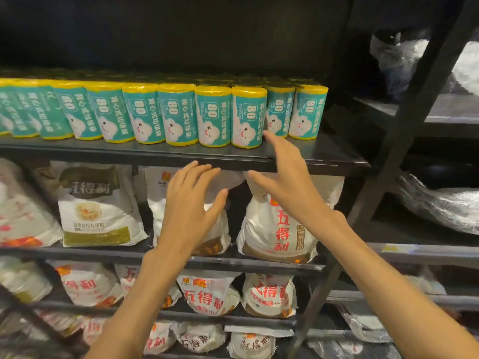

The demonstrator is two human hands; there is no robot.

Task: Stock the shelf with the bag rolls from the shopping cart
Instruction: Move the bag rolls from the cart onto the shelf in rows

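Note:
Several teal bag rolls with yellow ends (178, 114) stand upright in a long row on the top black shelf (324, 154), with more rows behind them. The two rolls at the right end (307, 111) sit a little further back. My right hand (285, 172) is open with fingers spread, its fingertips just at the foot of a front roll (247, 117). My left hand (193, 203) is open too, held below the shelf's front edge, holding nothing. The shopping cart is out of view.
White flour sacks with red print (278, 229) fill the lower shelves. A dark metal upright (404, 141) borders the shelf on the right. Beyond it, plastic-wrapped bundles (445, 206) lie on a neighbouring rack. A bare strip of shelf lies in front of the two right rolls.

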